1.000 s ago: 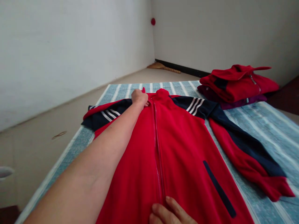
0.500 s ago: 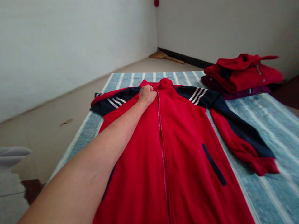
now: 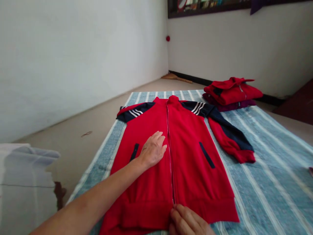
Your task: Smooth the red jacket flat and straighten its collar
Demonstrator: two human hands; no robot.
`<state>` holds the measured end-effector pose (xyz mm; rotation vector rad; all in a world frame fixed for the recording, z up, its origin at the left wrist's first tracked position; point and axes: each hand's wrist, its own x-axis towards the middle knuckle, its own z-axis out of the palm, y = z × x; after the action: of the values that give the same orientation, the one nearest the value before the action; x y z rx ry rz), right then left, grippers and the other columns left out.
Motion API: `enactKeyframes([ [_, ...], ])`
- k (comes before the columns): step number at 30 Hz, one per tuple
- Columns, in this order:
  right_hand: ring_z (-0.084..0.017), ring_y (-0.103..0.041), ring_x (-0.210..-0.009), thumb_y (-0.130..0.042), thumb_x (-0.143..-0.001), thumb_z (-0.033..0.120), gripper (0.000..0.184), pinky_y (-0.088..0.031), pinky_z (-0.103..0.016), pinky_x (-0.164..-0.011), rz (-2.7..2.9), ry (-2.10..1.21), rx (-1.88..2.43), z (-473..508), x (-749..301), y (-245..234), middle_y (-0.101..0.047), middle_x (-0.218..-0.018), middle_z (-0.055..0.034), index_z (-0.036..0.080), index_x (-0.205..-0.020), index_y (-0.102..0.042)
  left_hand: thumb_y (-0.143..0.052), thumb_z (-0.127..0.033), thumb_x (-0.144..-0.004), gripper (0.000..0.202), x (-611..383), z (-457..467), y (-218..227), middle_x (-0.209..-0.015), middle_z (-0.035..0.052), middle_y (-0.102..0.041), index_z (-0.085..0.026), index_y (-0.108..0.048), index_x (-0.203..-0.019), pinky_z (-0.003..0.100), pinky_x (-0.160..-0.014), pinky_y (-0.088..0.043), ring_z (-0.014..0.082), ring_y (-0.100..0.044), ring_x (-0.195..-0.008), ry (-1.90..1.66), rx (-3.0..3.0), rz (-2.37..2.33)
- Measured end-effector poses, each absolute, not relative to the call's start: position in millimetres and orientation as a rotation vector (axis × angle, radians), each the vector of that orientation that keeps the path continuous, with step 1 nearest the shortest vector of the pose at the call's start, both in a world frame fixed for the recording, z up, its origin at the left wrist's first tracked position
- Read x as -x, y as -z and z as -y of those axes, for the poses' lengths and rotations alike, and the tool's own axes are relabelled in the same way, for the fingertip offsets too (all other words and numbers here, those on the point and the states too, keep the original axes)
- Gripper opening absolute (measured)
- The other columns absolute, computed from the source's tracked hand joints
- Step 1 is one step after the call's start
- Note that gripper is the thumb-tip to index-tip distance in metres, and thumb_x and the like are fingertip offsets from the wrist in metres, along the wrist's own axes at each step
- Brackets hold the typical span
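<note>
A red zip-up jacket (image 3: 188, 156) with navy shoulders and white stripes lies spread front side up, its collar at the far end. My left hand (image 3: 154, 148) rests over the jacket's left front panel, fingers stretched out and holding nothing. At the bottom hem, my right hand (image 3: 188, 222) pinches the fabric beside the lower end of the zipper (image 3: 170, 153); its lower part is cut off by the frame. One sleeve (image 3: 231, 135) stretches out to the right, while the other is mostly tucked out of sight.
A blue-and-white striped sheet (image 3: 271, 156) lies under the jacket. Folded red and purple clothes (image 3: 232, 94) are stacked at its far right corner. White sheeting (image 3: 24, 176) stands at the left, and a hand broom (image 3: 176, 77) lies by the wall corner.
My left hand has come down from near the collar to the jacket's middle, its fingers opening. My right hand has come into view at the hem. The camera view has shifted, showing the whole jacket.
</note>
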<state>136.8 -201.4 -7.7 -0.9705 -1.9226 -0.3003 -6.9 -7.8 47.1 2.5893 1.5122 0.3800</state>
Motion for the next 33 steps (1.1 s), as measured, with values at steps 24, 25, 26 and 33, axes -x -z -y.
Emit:
enactKeyframes([
  [24, -0.017, -0.067, -0.076, -0.028, -0.094, 0.01, 0.035, -0.056, -0.025, -0.068, 2.09, 0.411, 0.858, 225, -180, -11, -0.07, -0.079, -0.008, 0.013, -0.09, -0.063, -0.048, -0.03, -0.086, 0.039, 15, 118, -39, -0.136, 0.0155, -0.049, -0.011, -0.055, -0.12, 0.044, -0.108, -0.037, 0.0252, -0.04, -0.13, -0.385, -2.648, -1.477],
  [25, -0.017, -0.067, -0.076, -0.027, -0.094, 0.011, 0.036, -0.055, -0.026, -0.068, 2.102, 0.411, 0.858, 224, -179, -12, -0.07, -0.08, -0.0084, 0.013, -0.091, -0.063, -0.047, -0.03, -0.087, 0.038, 21, 122, -40, -0.135, 0.0147, -0.05, -0.013, -0.056, -0.12, 0.043, -0.107, -0.039, 0.0246, -0.041, -0.13, -0.425, -2.65, -1.471],
  [26, -0.018, -0.067, -0.077, -0.027, -0.094, 0.011, 0.036, -0.055, -0.027, -0.067, 2.119, 0.411, 0.856, 223, -177, -13, -0.07, -0.082, -0.0089, 0.012, -0.091, -0.063, -0.046, -0.031, -0.087, 0.038, 28, 127, -41, -0.134, 0.0138, -0.051, -0.014, -0.056, -0.119, 0.043, -0.106, -0.04, 0.0241, -0.042, -0.129, -0.47, -2.65, -1.473],
  [33, -0.02, -0.062, -0.079, -0.02, -0.096, 0.016, 0.044, -0.051, -0.029, -0.069, 2.044, 0.358, 0.879, 217, -153, -7, -0.067, -0.083, -0.0082, 0.013, -0.086, -0.064, -0.046, -0.038, -0.087, 0.034, 92, 158, -34, -0.129, 0.0104, -0.056, -0.021, -0.06, -0.113, 0.042, -0.101, -0.047, 0.0262, -0.048, -0.124, -0.652, -2.657, -1.649],
])
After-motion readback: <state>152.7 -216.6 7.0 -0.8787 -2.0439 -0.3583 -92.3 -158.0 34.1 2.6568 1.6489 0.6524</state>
